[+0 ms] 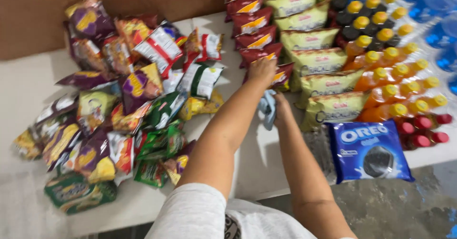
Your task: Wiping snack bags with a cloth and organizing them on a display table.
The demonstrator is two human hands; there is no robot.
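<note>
You're pinching a dark red foil snack packet (281,75) with your left hand (263,70), steadying it at the row's 6 o'clock end. Right hand (282,107) is clenching a pale blue cloth (267,107) above the white tabletop (266,158), probably for wiping

A loose heap of small snack bags (112,101) in purple, yellow, green, red and white covers the left part of a white table (28,82). Up the middle runs a column of overlapping dark red packets (251,25) with yellow patches, and just to its right a column of pale yellow-green packets (316,60). Beside those stand rows of orange bottles with yellow caps (397,84), with a few red-capped bottles (426,129) nearer. A blue rectangular biscuit package (369,151) pictures a dark round biscuit and lies at the table's near right edge.
</note>
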